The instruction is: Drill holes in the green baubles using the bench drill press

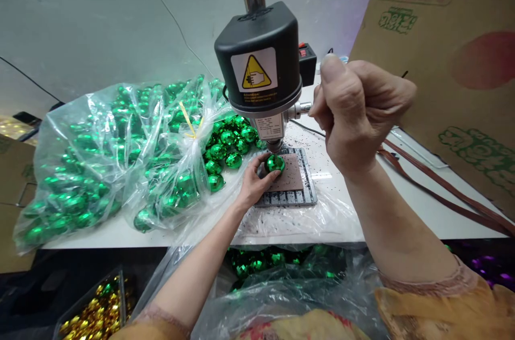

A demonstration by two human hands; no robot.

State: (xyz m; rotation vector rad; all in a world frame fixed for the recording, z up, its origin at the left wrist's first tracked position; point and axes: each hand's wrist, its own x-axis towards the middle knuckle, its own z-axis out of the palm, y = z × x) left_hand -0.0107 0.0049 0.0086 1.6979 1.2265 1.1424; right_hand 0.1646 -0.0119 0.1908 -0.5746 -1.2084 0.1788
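My left hand (256, 179) pinches a shiny green faceted ball (275, 163) between thumb and fingers. The ball sits directly beneath the spindle (274, 145) of a black bench press machine (257, 56); whether the two touch, I cannot tell. A pinkish pad (292, 182) on a grey slotted base plate (309, 192) lies under it, with dark flakes scattered around. My right hand (358, 109) is raised at the machine's right side, closed in a fist around its lever (302, 108). Only a short silver part of the lever shows; the fingers hide the rest.
Clear plastic bags (88, 163) full of green balls fill the table's left side, beside loose green balls (227, 139). A large cardboard box (446, 77) and brown straps (438, 190) are at right. Below the table are an open bag (273, 281) and a bin of gold balls (94, 310).
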